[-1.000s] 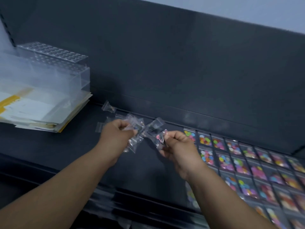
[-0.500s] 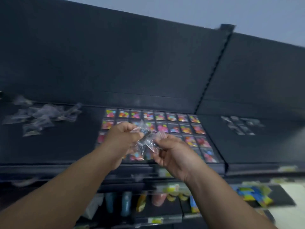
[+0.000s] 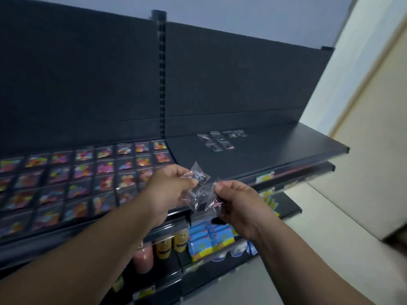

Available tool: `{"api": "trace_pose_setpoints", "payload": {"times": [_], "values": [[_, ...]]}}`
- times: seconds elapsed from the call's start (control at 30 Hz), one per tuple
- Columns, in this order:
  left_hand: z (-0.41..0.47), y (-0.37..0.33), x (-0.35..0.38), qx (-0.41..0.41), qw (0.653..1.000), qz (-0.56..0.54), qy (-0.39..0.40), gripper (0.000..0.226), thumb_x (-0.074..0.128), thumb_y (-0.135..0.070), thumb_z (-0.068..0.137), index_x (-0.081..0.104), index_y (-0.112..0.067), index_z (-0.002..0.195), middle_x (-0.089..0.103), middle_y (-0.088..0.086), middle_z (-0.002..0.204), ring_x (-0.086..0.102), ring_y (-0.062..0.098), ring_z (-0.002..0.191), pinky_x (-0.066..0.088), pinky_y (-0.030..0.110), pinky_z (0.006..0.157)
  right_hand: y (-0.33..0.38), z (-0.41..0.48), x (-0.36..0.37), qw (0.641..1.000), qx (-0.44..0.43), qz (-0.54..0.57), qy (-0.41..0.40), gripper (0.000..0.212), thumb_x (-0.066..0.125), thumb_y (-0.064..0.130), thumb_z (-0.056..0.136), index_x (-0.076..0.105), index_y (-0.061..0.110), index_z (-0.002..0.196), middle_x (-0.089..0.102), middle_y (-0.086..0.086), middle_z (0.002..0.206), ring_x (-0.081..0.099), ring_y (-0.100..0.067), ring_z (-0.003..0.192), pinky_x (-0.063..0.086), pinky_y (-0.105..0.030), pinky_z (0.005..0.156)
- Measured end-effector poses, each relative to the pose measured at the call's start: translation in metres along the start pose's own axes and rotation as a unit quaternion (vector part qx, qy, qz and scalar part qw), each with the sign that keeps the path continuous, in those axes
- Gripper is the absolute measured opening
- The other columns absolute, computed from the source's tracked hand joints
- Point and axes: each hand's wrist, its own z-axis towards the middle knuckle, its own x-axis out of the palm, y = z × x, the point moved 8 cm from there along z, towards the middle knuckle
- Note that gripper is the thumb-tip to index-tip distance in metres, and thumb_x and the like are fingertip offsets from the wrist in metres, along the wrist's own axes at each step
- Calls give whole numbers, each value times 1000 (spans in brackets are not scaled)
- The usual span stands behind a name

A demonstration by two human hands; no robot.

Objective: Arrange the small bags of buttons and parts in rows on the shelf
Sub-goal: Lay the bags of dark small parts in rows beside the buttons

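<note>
My left hand (image 3: 167, 190) grips a bunch of small clear bags with metal parts (image 3: 197, 186), held in the air in front of the dark shelf (image 3: 286, 144). My right hand (image 3: 236, 201) pinches one clear bag with a pink part (image 3: 213, 202) at the bunch's right edge. Rows of bags of coloured buttons (image 3: 88, 172) cover the left shelf section. A small group of clear bags (image 3: 221, 139) lies in short rows on the right shelf section, beyond both hands.
A slotted upright post (image 3: 161, 73) divides the two shelf sections. Lower shelves hold yellow and pink bottles (image 3: 163, 247) and blue packets (image 3: 209, 238). A cream wall (image 3: 363, 128) rises at the right, past the shelf's end.
The view has swung right, from the pile of loose bags and stacked paper to the right shelf section. Both hands kept hold of the clear bags and moved right with them.
</note>
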Motion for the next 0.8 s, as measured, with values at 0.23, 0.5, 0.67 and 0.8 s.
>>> {"api": "trace_pose_setpoints", "payload": {"times": [0.23,0.5,0.67,0.8], "values": [[77,5,68,-16,999,7,45,11,66,-1,83,62,-11,83,62,4,76,52,10,53,50,23,50,19,55,-85,997,9,-15,-78,11,54,10,92,55,7,82,51,-9,65,39,-17,52,38,-20,42],[183,-1,122,-45,995,39,79,14,62,0,85,63,-14,83,63,4,80,53,14,60,52,31,66,70,137,-146,991,14,-31,-128,15,53,7,92,54,9,77,54,-6,57,41,-10,42,40,-19,43],[227,8,144,-61,992,79,83,16,61,-1,85,63,-17,81,63,3,77,54,16,62,49,35,74,79,181,-179,988,14,-63,-139,9,54,0,89,59,6,85,57,-8,62,47,-15,52,46,-22,48],[245,21,159,-78,988,106,83,16,60,1,85,62,-15,83,61,4,75,53,15,60,49,28,64,85,217,-195,988,12,-97,-120,7,57,2,88,58,5,83,63,-7,62,57,-17,53,48,-25,52]]}}
